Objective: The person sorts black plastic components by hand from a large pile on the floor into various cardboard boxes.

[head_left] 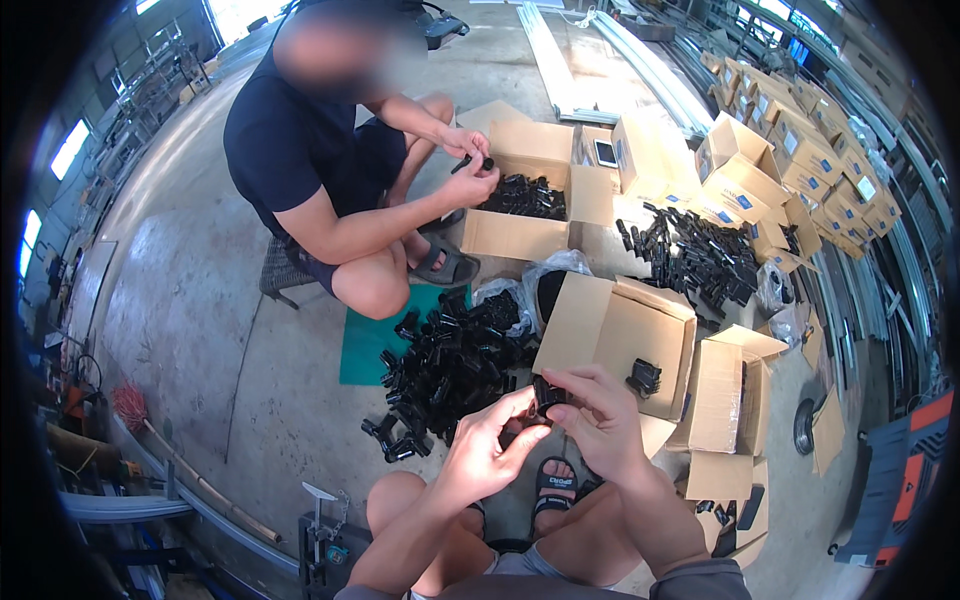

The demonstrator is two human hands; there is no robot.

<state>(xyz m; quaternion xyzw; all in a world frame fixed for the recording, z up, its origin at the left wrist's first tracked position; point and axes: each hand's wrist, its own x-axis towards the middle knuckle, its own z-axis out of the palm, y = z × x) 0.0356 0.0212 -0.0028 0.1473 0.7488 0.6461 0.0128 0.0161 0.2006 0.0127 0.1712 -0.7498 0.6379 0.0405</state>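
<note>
Between my two hands, above my knees, is a small black plastic part [546,396]. My left hand [490,440] has its fingers closed around the lower side of it. My right hand [598,420] pinches the upper side between thumb and fingers; its exact shape is partly covered. Just beyond my hands lies a large pile of black plastic fittings [450,350], partly on a green sheet [362,345]. To the right of the pile, an open cardboard box [650,325] has a small cluster of black parts [644,377] inside.
Across from me a seated person [300,170] handles a black part over an open carton [515,240] of black pieces. More black parts [700,255] are heaped at the right. Stacked cartons [810,150], another open box [720,395] and an orange-grey case [900,480] stand further right.
</note>
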